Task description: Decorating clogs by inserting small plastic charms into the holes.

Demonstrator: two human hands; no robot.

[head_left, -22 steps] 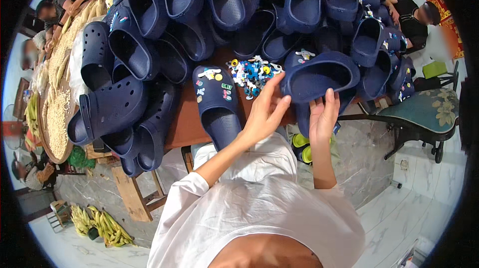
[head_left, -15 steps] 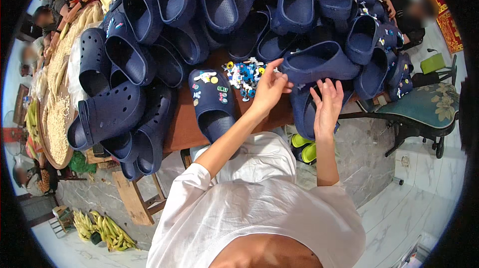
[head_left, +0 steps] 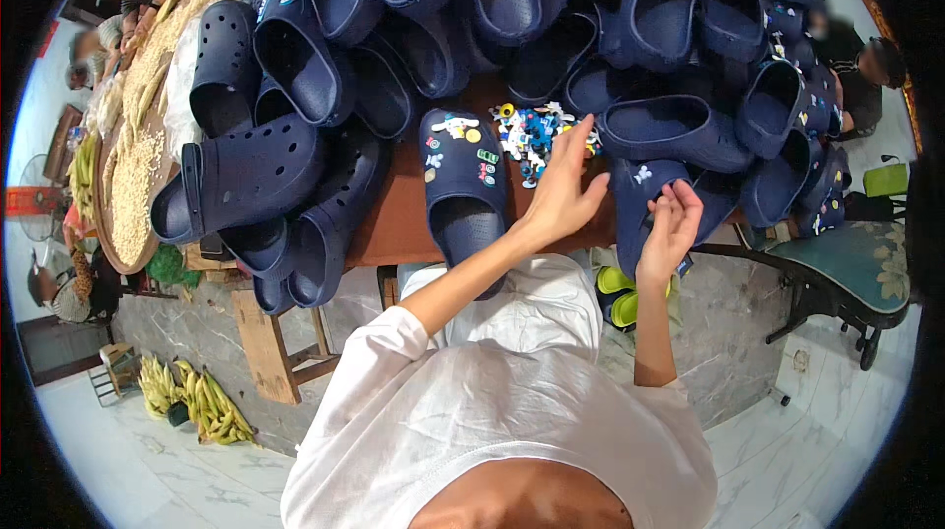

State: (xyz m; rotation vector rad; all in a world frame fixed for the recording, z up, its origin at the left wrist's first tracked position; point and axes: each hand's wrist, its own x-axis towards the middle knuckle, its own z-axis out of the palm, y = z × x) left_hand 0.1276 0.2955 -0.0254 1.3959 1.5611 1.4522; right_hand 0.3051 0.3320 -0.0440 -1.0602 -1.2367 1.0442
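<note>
Spills and slips were the likeliest troubles

Your left hand (head_left: pixel 566 196) was open, the thumb well apart from the fingers, and nothing showed in its hold. Your right hand (head_left: pixel 671 237) was half open, its fingers bent, with no firm hold in sight; whether its fingertips touched the clog behind them could not be told. That near clog (head_left: pixel 631 199) lay between your hands and partly behind the right one, a small white charm (head_left: pixel 643 175) on top. Its heel end seemed to reach past the edge of the table (head_left: pixel 394 224), so a push from your right palm, with no grip to check it, could have tipped it off.

To the left of your left hand, the decorated clog (head_left: pixel 455 173) also reached over the edge. Your left forearm (head_left: pixel 463 275) crossed close by its heel, so pulling that arm back could have dragged it askew.

Just beyond your left fingers sat the charm pile (head_left: pixel 533 140). The pieces were small and loose; a sweep of those outstretched fingers could have scattered them, perhaps under the near clog.

Beyond your right hand, the tilted clog (head_left: pixel 660 125) seemed to lie on its side, before the heap of clogs (head_left: pixel 536 7). A bump could have rolled it toward you, and, with the shoes behind so crowded, others might have followed.
</note>
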